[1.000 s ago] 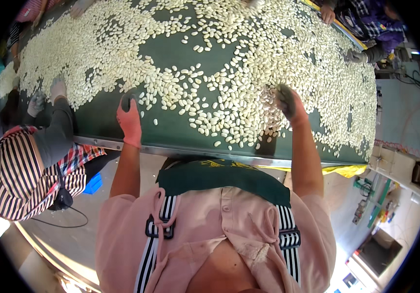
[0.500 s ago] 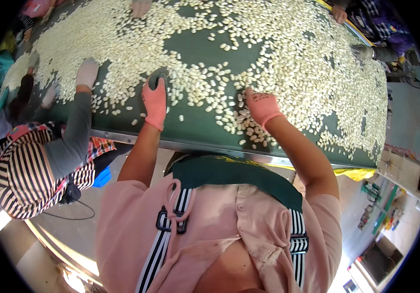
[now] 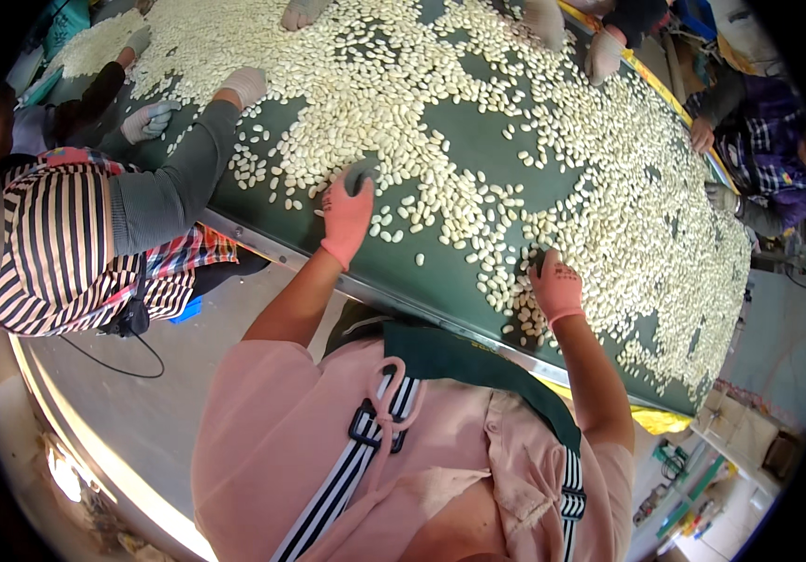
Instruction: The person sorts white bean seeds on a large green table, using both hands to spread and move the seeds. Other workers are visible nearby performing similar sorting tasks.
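Observation:
Many white beans (image 3: 365, 117) lie spread over a green sorting surface (image 3: 384, 272). My left hand (image 3: 348, 217), in a pink glove with dark grey fingers, is over the near edge of the bean layer; its thumb stands apart from the fingers, and no bean shows between them. To the right, my right hand (image 3: 556, 288), in a matching glove, reaches down at the beans with its fingers curled. Its fingertips are partly hidden, so whatever they hold does not show. Several brownish beans (image 3: 527, 314) lie beside it, close to the metal edge.
A metal rim (image 3: 276, 251) runs along the table's near side. At my left a co-worker in a striped garment (image 3: 56, 248) works with gloved hands (image 3: 246, 86). Across the table are other gloved hands (image 3: 604, 56) and a person in purple plaid (image 3: 759, 140). Yellow material (image 3: 660, 420) hangs at the right corner.
The view has turned, so the table edge slants down to the right. My left thumb still stands apart from its fingers; my right hand remains at the beans, its fingers more curled.

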